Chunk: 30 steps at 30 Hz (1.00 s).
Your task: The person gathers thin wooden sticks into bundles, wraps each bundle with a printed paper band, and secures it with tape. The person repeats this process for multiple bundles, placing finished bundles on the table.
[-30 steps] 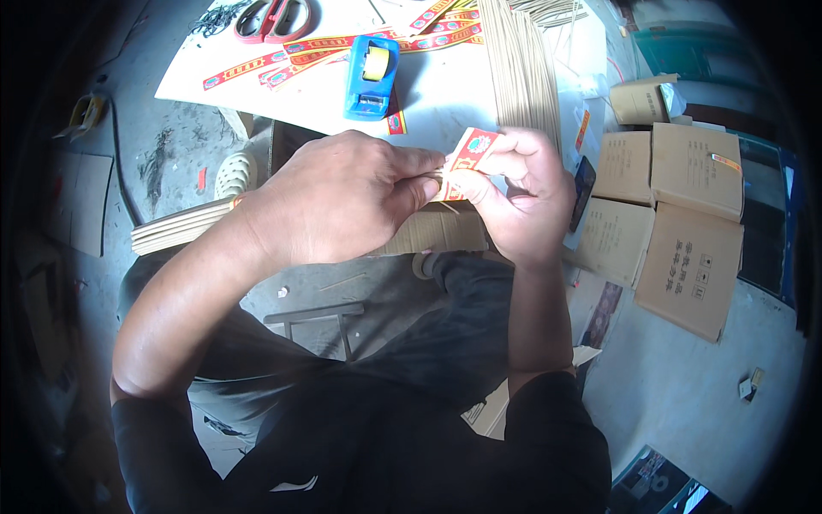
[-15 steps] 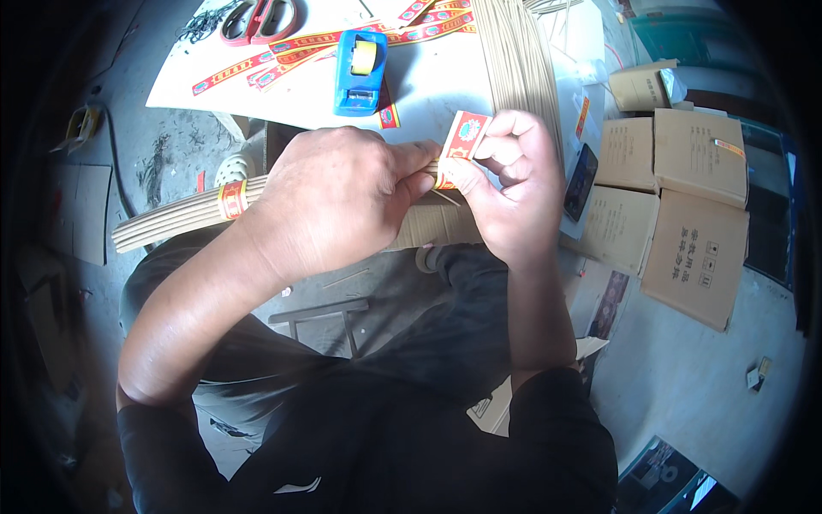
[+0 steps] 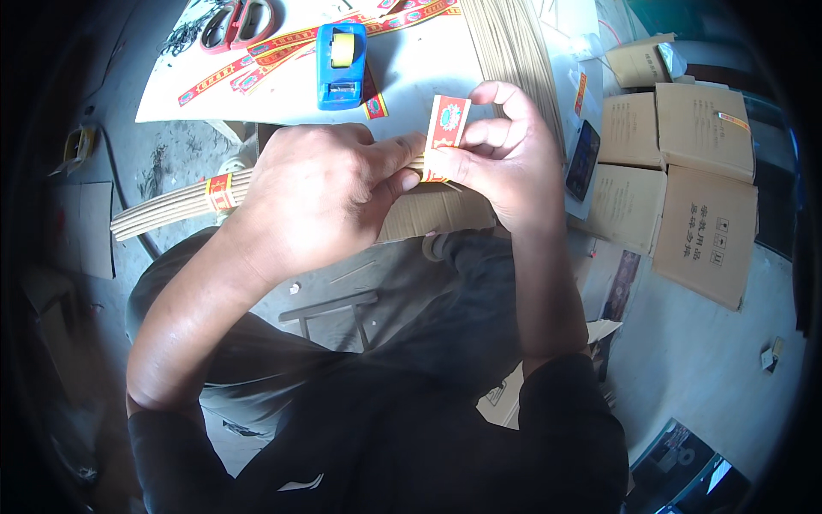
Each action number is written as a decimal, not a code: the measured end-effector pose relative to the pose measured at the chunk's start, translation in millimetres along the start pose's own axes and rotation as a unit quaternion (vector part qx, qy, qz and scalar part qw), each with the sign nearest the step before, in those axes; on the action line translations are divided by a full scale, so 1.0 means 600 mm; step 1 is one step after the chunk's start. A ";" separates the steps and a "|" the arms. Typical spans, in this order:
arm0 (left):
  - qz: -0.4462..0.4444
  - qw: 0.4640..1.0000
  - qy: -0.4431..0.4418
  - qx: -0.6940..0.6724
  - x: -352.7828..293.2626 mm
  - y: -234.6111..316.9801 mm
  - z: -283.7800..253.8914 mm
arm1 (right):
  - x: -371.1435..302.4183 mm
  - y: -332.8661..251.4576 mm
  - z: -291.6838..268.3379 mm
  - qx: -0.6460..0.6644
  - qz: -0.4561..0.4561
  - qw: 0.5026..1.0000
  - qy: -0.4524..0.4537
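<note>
Left hand: the left hand point(image 3: 312, 184), back up, is closed around the stick bundle point(image 3: 171, 207), its thumb and forefinger pressing near the right end.
Right hand: the right hand point(image 3: 514, 167) pinches a red-and-yellow paper strip point(image 3: 449, 122) between thumb and fingers, the other fingers curled.
Bundle: thin tan sticks, held crosswise in front of the near side of the table, its left end sticking out past the left wrist; a red-and-yellow band point(image 3: 220, 193) goes around that left part.
Strip: stands up from the bundle's right part, its low end against the sticks; whether it passes all the way round cannot be told.
Table: the white table point(image 3: 415, 73) bears a blue tape dispenser point(image 3: 341, 68), with loose printed strips point(image 3: 287, 44) left of it and beyond, and red-handled scissors point(image 3: 237, 27) at far left.
Table's right side: long loose sticks point(image 3: 518, 68).
Further right: a dark phone point(image 3: 582, 159), then cardboard boxes point(image 3: 706, 133).
</note>
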<state>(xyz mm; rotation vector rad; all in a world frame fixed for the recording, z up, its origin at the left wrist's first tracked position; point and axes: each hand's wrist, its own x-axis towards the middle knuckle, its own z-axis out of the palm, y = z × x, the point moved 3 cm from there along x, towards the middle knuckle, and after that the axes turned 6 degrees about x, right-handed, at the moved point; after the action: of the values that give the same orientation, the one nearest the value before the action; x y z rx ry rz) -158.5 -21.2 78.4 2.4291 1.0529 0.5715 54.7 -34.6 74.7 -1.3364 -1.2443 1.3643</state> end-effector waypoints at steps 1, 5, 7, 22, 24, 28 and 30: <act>0.002 1.000 -0.001 0.000 0.000 -0.001 0.001 | -0.001 0.002 -0.002 -0.003 -0.003 1.000 0.001; 0.026 0.999 0.038 0.002 0.002 0.001 0.004 | -0.001 0.009 -0.007 0.013 -0.008 1.000 0.003; 0.027 0.999 0.045 -0.004 0.002 0.000 0.006 | -0.001 0.011 -0.007 0.027 -0.009 1.000 0.003; 0.101 0.991 0.074 0.045 0.003 0.007 0.003 | 0.000 0.010 -0.012 0.092 0.061 0.994 0.003; 0.113 0.989 0.075 0.058 0.003 0.008 0.002 | 0.000 0.012 -0.012 0.106 0.067 0.992 -0.002; 0.135 0.985 0.090 0.061 0.001 0.006 0.000 | -0.001 0.013 -0.010 0.114 0.073 0.991 -0.007; 0.139 0.984 0.092 0.069 0.001 0.004 0.000 | -0.002 0.011 -0.008 0.116 0.072 0.991 -0.002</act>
<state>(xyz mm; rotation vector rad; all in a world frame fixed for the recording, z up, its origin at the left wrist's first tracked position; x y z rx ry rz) -156.5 -22.1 79.9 2.7109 0.8500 0.8552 59.8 -36.2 68.6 -1.2791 -0.9727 1.5598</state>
